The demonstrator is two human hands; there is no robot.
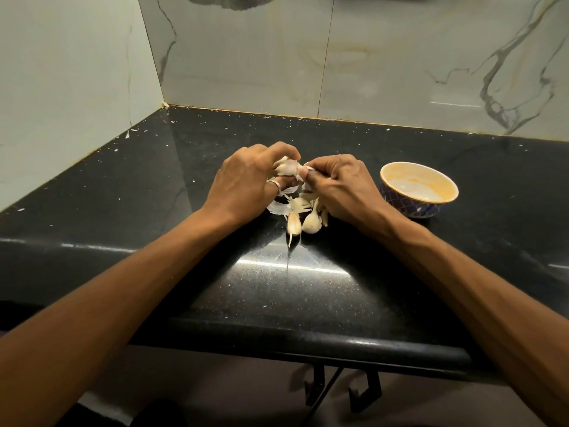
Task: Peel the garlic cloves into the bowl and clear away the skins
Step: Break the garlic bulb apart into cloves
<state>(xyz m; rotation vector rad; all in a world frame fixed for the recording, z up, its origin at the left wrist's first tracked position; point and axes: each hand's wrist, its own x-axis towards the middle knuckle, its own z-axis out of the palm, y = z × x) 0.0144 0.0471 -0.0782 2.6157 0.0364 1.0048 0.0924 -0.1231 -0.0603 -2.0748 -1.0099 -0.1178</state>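
Currently, you are gripping a pale, partly skinned garlic clove [286,167] between both hands, just above the countertop. Your left hand [246,183] is curling its fingers round the clove from the left side, and a silver band ring [276,185] is showing on one of its fingers. Your right hand [341,192] is pinching the right end of the clove between thumb and fingertips, with the remaining fingers curled in. The two hands are meeting at the clove.

Directly beneath the hands, a loose heap of papery white garlic skins [286,206] is lying on the black speckled stone countertop [215,272]. At the near edge of that heap, two unpeeled cloves are resting side by side: the left unpeeled clove [294,224], which is trailing a thin strand of skin toward you, and the right unpeeled clove [311,223] just beside it.

To the right of your right hand, near it but apart, a round ceramic bowl [411,209] with a cream-orange interior and a blue patterned exterior is standing upright on the countertop.

Small white skin flecks [135,131] are lying scattered over the far part of the countertop. Grey-veined marble wall tiles [246,63] are enclosing the corner at the back and left. Below the rounded front edge of the countertop, dark metal brackets [363,392] are showing.
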